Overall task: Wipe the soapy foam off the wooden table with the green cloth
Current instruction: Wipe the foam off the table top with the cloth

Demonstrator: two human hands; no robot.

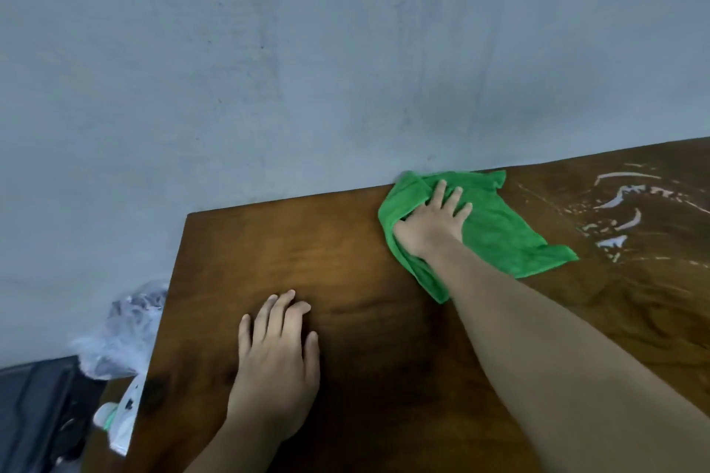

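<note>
The green cloth (503,230) lies spread on the brown wooden table (307,250) near its far edge. My right hand (432,221) presses flat on the cloth's left part, fingers pointing toward the wall. White streaks of soapy foam (626,203) cover the table to the right of the cloth. My left hand (276,353) rests palm down on bare wood near the table's left side, fingers slightly apart, holding nothing.
A grey-blue wall (307,50) rises right behind the table's far edge. Off the table's left edge sit a clear plastic bag (119,334), a white plastic item (119,419) and a dark object (34,415) on the floor.
</note>
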